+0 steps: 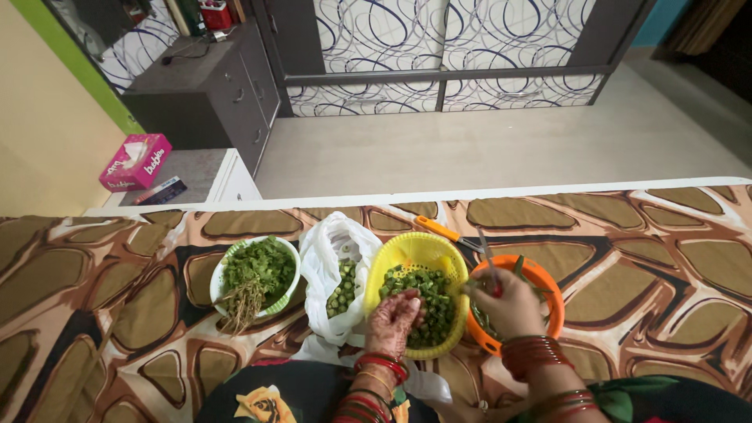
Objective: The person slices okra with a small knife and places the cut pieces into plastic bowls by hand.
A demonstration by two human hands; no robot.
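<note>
Left hand: back and fingers covered with a dark, dense henna pattern; wrist stacked with red and gold bangles. Right hand: wrist carrying a broad band of red bangles, with a second stack further up the forearm. Clothing: dark garment printed with yellow, green and red floral motifs

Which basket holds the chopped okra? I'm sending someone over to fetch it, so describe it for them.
On the brown patterned bedspread, four containers stand in a row in front of the person. The yellow basket is third from the left, between the white plastic bag and the orange bowl. It alone is yellow, with the left hand resting on its cut green pieces.
</note>
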